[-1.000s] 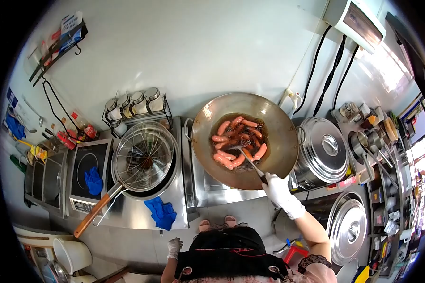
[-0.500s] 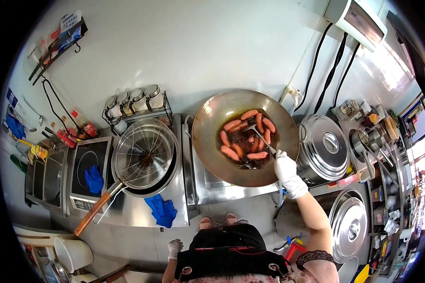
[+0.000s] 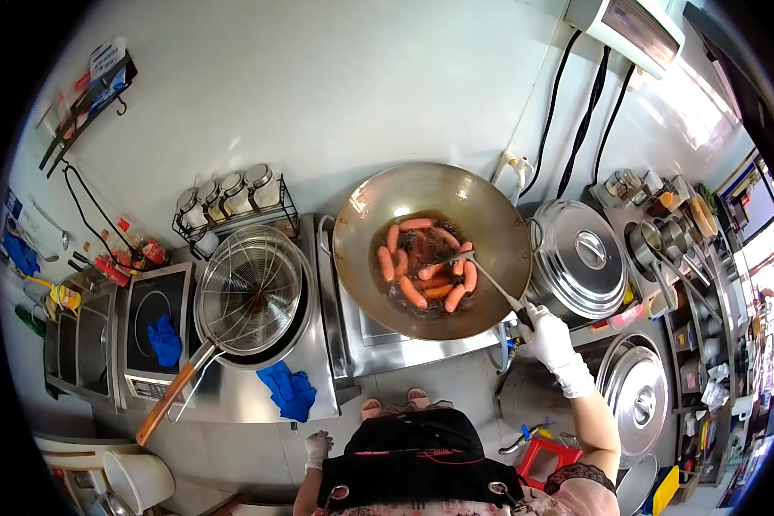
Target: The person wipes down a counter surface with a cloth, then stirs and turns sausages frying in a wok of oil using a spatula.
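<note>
Drawn outward since the earlier frame, the right hand (image 3: 549,342) grips a metal utensil (image 3: 496,283) at the wok's (image 3: 490,222) four o'clock; sausages (image 3: 414,296) around the wok's centre lie rearranged, so stirring continues. The left hand (image 3: 318,447) hangs at seven o'clock, too small to tell if closed.
</note>
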A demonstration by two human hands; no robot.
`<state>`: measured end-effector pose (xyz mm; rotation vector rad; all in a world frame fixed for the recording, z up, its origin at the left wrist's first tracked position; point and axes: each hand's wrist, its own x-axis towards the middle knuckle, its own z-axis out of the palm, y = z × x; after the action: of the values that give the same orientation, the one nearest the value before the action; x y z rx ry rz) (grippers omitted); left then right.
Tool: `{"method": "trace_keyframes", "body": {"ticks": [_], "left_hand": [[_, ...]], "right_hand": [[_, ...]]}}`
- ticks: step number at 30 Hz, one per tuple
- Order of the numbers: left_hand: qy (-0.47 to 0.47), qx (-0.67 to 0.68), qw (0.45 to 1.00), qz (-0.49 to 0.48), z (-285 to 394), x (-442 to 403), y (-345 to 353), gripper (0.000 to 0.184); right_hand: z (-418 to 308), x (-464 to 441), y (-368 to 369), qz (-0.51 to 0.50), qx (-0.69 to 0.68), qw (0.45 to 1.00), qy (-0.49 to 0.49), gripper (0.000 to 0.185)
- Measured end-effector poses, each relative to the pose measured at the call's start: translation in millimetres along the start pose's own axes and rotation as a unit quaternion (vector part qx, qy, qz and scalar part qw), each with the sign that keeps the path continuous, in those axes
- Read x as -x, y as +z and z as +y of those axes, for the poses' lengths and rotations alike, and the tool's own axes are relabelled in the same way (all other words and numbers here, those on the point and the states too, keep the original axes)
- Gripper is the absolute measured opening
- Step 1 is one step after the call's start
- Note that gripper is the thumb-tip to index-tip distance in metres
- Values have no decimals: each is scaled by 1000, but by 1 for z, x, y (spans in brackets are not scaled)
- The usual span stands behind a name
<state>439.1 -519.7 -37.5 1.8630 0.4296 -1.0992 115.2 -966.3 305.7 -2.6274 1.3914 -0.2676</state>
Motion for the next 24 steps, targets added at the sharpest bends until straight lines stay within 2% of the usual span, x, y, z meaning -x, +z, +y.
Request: {"method": "trace_keyframes", "body": {"ticks": [3,9,11,15,19,21,23,24], "left_hand": [[1,-6,1000,-11,2,-6,-1,25],[-20,-45,999,-3,0,-10,-2,25],[-33,-25,999,-31,-6,-19,-4,25],[-21,-25,999,-18,-2,-11,-1,24],[-30,-20,999,-26,-3,-18,-2,23],[-30,-14,999,-30,-9,-22,-4,23],[29,10,999,-26,-24,-28,-4,23],[29,11,999,-25,-30,-33,-4,23]], "right_hand": [[5,15,-23,34,57,997,-42,37],[8,43,-45,20,46,998,-41,40],[0,46,-49,-57,65,996,-10,40],[-2,45,-24,-43,56,997,-34,38],[-7,31,14,26,52,994,-95,28],[-10,21,35,-33,54,996,-64,26],[-27,10,39,16,44,993,-107,27],[-29,2,49,9,48,994,-100,29]]}}
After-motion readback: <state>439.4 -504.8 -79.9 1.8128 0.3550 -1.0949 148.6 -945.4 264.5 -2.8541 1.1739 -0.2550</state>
